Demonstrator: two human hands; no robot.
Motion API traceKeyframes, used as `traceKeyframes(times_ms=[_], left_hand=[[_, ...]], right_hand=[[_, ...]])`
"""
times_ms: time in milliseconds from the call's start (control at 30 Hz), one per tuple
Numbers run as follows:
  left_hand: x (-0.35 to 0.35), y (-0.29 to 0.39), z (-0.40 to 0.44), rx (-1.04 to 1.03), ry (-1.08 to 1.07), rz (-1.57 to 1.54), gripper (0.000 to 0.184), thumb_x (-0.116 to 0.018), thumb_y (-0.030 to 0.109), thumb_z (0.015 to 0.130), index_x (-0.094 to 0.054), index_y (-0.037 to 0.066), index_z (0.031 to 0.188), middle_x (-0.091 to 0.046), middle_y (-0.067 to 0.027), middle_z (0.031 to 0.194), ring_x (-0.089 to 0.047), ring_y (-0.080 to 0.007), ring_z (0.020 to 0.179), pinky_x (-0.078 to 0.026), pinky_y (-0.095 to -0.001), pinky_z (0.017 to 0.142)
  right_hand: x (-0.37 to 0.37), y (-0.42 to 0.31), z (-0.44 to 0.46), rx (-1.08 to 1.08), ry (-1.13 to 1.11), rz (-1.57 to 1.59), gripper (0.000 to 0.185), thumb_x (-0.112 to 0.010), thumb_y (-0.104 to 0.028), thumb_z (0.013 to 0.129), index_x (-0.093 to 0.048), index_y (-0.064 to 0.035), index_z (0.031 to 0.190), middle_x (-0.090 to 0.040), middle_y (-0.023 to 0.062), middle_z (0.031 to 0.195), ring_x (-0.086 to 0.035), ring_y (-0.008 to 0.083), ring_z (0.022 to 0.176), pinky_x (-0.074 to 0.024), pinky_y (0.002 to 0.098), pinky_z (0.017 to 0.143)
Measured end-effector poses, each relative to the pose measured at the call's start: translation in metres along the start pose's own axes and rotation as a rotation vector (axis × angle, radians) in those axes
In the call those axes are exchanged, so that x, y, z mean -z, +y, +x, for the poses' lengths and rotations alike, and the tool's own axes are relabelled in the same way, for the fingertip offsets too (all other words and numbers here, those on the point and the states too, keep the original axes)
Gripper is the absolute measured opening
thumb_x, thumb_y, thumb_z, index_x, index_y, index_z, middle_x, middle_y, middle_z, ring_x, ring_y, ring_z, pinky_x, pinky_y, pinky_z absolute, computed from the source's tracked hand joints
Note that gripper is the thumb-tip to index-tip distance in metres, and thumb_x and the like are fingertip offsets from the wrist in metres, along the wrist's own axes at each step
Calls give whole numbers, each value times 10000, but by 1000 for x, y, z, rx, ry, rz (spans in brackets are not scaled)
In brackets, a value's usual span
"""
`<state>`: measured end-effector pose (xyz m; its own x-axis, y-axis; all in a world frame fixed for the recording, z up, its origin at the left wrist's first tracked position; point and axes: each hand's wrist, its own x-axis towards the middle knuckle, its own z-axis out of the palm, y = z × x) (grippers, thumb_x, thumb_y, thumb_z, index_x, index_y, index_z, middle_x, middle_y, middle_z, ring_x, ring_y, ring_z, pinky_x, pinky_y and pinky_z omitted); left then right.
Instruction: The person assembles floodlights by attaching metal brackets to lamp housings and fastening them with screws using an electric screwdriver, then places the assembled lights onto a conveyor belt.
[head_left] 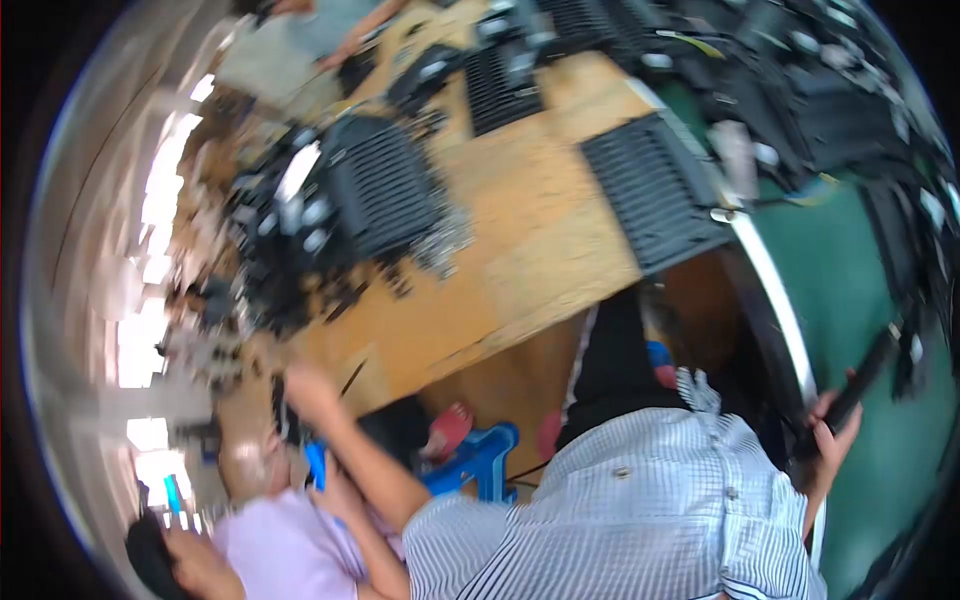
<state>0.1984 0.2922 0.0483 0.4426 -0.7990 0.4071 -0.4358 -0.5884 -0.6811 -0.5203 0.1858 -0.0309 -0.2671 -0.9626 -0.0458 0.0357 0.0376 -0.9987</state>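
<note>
Left hand [312, 392] blurred near the worktop [530, 220] — its grip I cannot tell. 1 ribbed panel [385, 180] lies amid small parts [440, 240]; panel 2 [655, 190] is farther right. Right hand [835, 430] — grip closed around 1 black tool [868, 372], by the green surface [825, 265].

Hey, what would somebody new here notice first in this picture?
Probably the black ribbed panel at the right end of the wooden table, beside the green surface. The heap of black parts on the table's left would likely come next, then the black tool in the right hand, at the far right.
</note>
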Motion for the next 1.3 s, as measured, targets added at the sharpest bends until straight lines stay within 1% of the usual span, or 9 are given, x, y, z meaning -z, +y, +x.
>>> traceKeyframes(times_ms=[100, 233, 300, 333, 533, 767, 867, 1000, 1300], left_hand=[[119, 49, 16, 469, -191, -831, 330, -460, 188, 850, -581, 9, 1100, -610, -224, 1042, -595, -317, 956, -464, -421, 794], [249, 201, 38, 105, -244, -1171, 343, -425, 141, 839, -541, -41, 1106, -610, -290, 925, -605, -406, 841, -469, -456, 725], [286, 266, 52, 32, -521, -1238, 341, -406, 111, 837, -534, -65, 1099, -605, -301, 952, -583, -440, 912, -445, -501, 792], [258, 305, 53, -107, -310, -1402, 319, -402, 119, 847, -534, -104, 1034, -599, -317, 912, -584, -443, 901, -445, -500, 794], [284, 353, 66, -272, -306, -1372, 267, -427, 140, 865, -527, -105, 897, -594, -319, 868, -570, -478, 816, -447, -511, 761], [293, 323, 68, -499, -492, -1355, 481, -453, 249, 915, -419, -86, 1259, -580, -296, 1084, -538, -444, 1036, -400, -462, 926], [283, 323, 91, -407, -102, -1442, 561, -477, 288, 901, -365, -50, 1334, -473, -264, 1277, -432, -408, 1197, -313, -454, 1022], [268, 349, 105, -849, 275, -1495, 622, -557, 319, 844, -374, 24, 1360, -344, -243, 1390, -258, -429, 1304, -195, -537, 1066], [291, 390, 83, -643, 65, -1333, 580, -548, 365, 879, -426, 26, 1334, -296, -271, 1419, -211, -467, 1318, -199, -532, 1072]], right_hand=[[-13, -17, 1, -28, 2, 43, 907, -753, -245, 595, -313, 35, 1338, -507, 47, 724, -530, 123, 591, -445, 231, 544], [-15, -18, 1, 0, -28, 44, 914, -787, -279, 604, -323, 20, 1333, -519, 43, 722, -531, 115, 603, -438, 230, 552], [-17, -16, -1, 26, -21, 22, 900, -783, -252, 599, -328, 19, 1327, -522, 46, 725, -535, 117, 607, -444, 230, 560], [-18, -16, -4, 36, -18, 9, 893, -781, -238, 597, -331, 19, 1324, -524, 47, 726, -537, 118, 610, -447, 230, 564], [-43, -23, -12, -1, -130, -10, 804, -757, -164, 573, -375, 12, 1258, -556, 67, 737, -553, 128, 622, -456, 239, 575], [-86, -41, 11, 25, -335, -58, 633, -738, -88, 644, -441, -17, 1198, -579, 25, 792, -559, 114, 720, -458, 265, 697], [-101, -45, 24, -1, -394, -56, 590, -728, -77, 664, -448, -15, 1180, -586, 29, 806, -567, 107, 738, -472, 278, 716], [-104, -57, 28, 17, -470, -71, 543, -732, -82, 674, -473, -18, 1147, -596, 26, 812, -588, 126, 750, -482, 296, 726], [-100, -45, 27, -94, -441, 47, 583, -746, -102, 647, -464, -17, 1150, -591, 29, 796, -588, 131, 747, -481, 288, 730]])
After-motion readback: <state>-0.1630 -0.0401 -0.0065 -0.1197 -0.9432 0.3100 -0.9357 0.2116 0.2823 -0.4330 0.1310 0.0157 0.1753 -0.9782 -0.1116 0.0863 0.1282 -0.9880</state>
